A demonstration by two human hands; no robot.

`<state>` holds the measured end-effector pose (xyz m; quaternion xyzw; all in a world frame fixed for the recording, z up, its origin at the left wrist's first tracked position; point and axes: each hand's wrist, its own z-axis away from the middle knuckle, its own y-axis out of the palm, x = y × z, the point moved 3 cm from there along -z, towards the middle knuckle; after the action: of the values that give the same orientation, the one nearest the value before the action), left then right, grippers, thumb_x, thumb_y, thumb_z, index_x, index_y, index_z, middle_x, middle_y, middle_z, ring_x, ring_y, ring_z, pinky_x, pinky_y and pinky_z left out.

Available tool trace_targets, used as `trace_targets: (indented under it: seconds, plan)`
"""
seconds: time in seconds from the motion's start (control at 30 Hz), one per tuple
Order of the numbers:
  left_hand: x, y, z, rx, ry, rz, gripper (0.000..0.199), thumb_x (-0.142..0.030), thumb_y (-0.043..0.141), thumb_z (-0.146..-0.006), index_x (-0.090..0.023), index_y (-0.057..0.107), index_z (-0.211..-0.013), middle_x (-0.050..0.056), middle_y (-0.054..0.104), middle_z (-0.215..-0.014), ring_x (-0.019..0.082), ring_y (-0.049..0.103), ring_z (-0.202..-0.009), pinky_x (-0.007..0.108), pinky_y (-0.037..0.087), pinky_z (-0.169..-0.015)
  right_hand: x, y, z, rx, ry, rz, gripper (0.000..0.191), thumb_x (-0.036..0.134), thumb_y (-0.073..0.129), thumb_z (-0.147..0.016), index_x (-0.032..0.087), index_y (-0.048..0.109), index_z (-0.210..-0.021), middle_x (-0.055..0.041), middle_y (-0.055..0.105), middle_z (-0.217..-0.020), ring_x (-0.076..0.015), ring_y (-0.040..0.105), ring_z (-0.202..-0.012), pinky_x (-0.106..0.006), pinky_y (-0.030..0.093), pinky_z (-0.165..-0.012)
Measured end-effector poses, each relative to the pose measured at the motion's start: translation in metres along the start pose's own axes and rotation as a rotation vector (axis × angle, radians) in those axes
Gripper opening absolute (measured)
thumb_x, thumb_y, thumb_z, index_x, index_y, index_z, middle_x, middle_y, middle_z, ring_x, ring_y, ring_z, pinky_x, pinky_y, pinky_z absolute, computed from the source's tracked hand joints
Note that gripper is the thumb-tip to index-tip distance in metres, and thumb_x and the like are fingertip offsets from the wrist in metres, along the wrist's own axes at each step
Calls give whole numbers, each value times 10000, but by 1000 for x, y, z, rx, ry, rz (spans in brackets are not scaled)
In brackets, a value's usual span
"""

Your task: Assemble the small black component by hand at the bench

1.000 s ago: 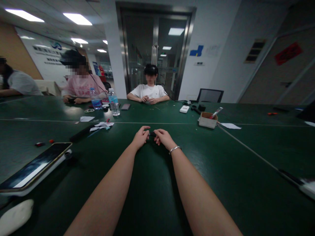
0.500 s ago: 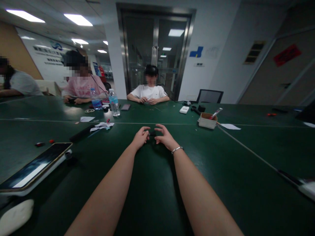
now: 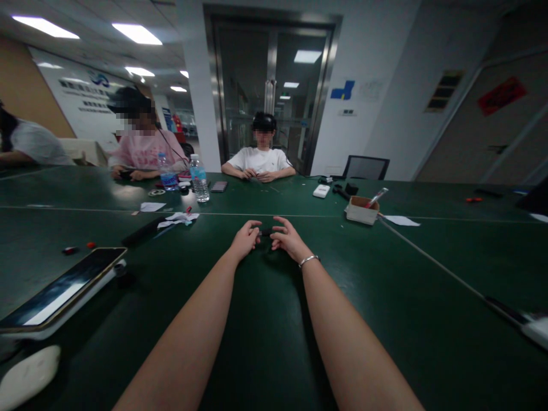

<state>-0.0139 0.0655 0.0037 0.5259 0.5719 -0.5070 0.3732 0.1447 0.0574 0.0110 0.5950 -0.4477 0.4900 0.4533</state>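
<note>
A small dark object [image 3: 266,232] spans the gap between my two hands, above the green table [image 3: 274,297]. My left hand [image 3: 246,240] has its thumb and fingers closed on the object's left end. At its right end is my right hand [image 3: 289,238], with thumb and lower fingers drawn together on the object and the index finger stretched out above. A silver bracelet [image 3: 309,261] circles my right wrist. The object is too small and dark to name.
On the left lie a phone [image 3: 64,288] on a white stand and a white mouse [image 3: 29,374]. Further back are water bottles [image 3: 199,180], crumpled paper [image 3: 177,218] and a small box [image 3: 362,210]. Several people sit across the table.
My right hand has closed its fingers onto the right end of the dark object; before, they were spread beside it. My left hand has stayed in place.
</note>
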Motion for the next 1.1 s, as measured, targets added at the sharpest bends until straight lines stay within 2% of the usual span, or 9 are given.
trace_targets:
  seconds: [0.13, 0.23, 0.33, 0.5, 0.67, 0.77, 0.93, 1.1]
  plan:
    - [2, 1, -1, 12, 16, -33, 297, -284, 482, -870, -180, 538, -1143, -55, 504, -558, 52, 425, -401, 152, 349, -406, -2, 5, -1, -39, 46, 94, 312, 301, 624, -820, 155, 544, -1085, 13, 599, -663, -61, 537, -396, -179, 502, -387]
    - [2, 0, -1, 4, 29, -69, 306, -311, 489, -864, -182, 545, -1136, -56, 503, -548, 58, 433, -404, 156, 357, -407, -1, 7, -1, 11, 19, 118, 210, 224, 619, -821, 144, 580, -1012, 40, 579, -558, -61, 514, -379, -168, 482, -382]
    - [1, -1, 0, 2, 34, -88, 326, -374, 487, -863, -177, 556, -1114, -58, 497, -509, 66, 429, -386, 159, 347, -393, -1, 5, 1, 52, -2, 43, 246, 113, 650, -759, 144, 599, -997, 47, 598, -589, -56, 530, -409, -179, 513, -433]
    - [-2, 1, 1, 15, 22, -69, 310, -416, 426, -882, -162, 573, -981, -58, 481, -434, 74, 407, -336, 165, 316, -367, -2, 2, 2, 72, 13, -19, 187, 97, 672, -732, 133, 644, -914, 24, 622, -618, -57, 551, -458, -184, 533, -472]
    - [-2, 2, 0, 35, -12, 62, 97, -241, 450, -831, -185, 491, -898, -51, 551, -493, 74, 446, -373, 155, 347, -390, -2, 0, 2, 25, 42, -87, 171, 76, 652, -746, 131, 639, -908, 4, 643, -659, -61, 573, -476, -181, 541, -481]
    - [-2, 2, 0, 51, -9, 48, 120, -186, 496, -783, -184, 480, -902, -41, 587, -540, 72, 469, -400, 155, 376, -410, -2, 0, 3, 10, 45, -110, 162, 63, 642, -752, 126, 637, -901, -10, 657, -694, -60, 584, -496, -175, 544, -493]
    - [1, 1, 0, 42, -21, 41, 149, -308, 546, -807, -177, 511, -867, -21, 597, -583, 76, 491, -433, 174, 413, -425, -1, -1, 4, -3, 43, -115, 151, 66, 638, -759, 129, 641, -896, -20, 666, -722, -63, 593, -518, -174, 545, -503]
    - [1, -1, 0, 14, 10, -80, 350, -498, 536, -812, -162, 556, -718, -1, 576, -600, 83, 522, -472, 185, 444, -440, 1, -1, 6, 30, 50, -122, 173, 51, 627, -757, 127, 641, -911, -17, 660, -726, -60, 594, -516, -177, 548, -523]
